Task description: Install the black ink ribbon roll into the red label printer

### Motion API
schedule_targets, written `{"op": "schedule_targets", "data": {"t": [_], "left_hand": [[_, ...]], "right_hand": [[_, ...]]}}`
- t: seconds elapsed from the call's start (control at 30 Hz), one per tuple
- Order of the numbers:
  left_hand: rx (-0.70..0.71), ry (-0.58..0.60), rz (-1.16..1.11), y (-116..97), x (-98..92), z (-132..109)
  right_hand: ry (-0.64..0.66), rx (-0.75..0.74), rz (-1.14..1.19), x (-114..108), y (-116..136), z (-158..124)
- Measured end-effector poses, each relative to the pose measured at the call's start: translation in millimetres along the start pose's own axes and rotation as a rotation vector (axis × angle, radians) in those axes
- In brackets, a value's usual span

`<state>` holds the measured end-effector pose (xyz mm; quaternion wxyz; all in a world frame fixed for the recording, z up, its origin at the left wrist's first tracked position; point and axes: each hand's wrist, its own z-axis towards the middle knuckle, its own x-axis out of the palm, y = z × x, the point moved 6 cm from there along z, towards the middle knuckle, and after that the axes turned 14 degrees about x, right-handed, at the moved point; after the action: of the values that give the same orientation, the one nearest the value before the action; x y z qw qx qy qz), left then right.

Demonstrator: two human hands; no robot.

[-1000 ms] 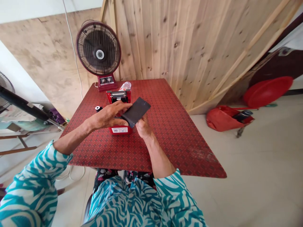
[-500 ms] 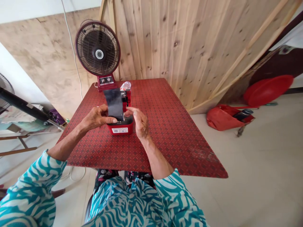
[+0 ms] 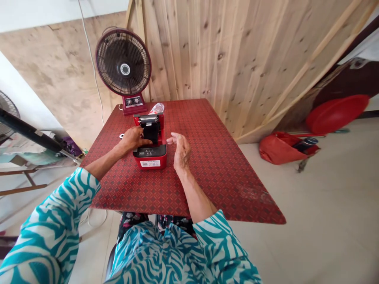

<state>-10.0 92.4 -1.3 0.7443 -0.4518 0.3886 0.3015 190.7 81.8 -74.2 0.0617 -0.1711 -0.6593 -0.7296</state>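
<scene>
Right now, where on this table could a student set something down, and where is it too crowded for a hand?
Widest patch: the patterned tabletop right of the right hand, out to the edge. A narrower strip lies in front of the red label printer. Crowded: at the printer under the left hand, and behind it by the plastic bottle and fan base.

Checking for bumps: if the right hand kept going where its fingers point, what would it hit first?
The right hand likely meets the red printer first, though depth is unclear.
</scene>
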Motion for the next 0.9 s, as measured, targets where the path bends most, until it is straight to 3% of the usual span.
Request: {"op": "schedule_targets", "data": {"t": [0.2, 0.33, 0.47, 0.6, 0.77, 0.9], "left_hand": [[0.008, 0.229, 0.334, -0.1, 12.1, 13.6], [-0.083, 0.331, 0.359, 4.1, 17.3, 22.6], [-0.054, 0.251, 0.106, 5.9, 11.2, 18.6], [0.001, 0.096, -0.23, 5.8, 5.8, -0.3], [0.016, -0.035, -0.294, 5.5, 8.0, -17.2], [0.035, -0.019, -0.269, 6.3, 12.3, -20.2]], "right_hand": [[0.017, 0.059, -0.019, 0.4, -16.2, 6.2], [0.006, 0.069, 0.013, -1.0, -19.0, 6.8], [0.009, 0.033, -0.025, -2.2, -16.3, 7.3], [0.104, -0.096, -0.168, 3.9, -6.5, 2.4], [0.262, -0.281, -0.496, 22.2, 9.6, -11.5], [0.221, -0.375, -0.689, 33.5, 22.3, -16.2]]}}
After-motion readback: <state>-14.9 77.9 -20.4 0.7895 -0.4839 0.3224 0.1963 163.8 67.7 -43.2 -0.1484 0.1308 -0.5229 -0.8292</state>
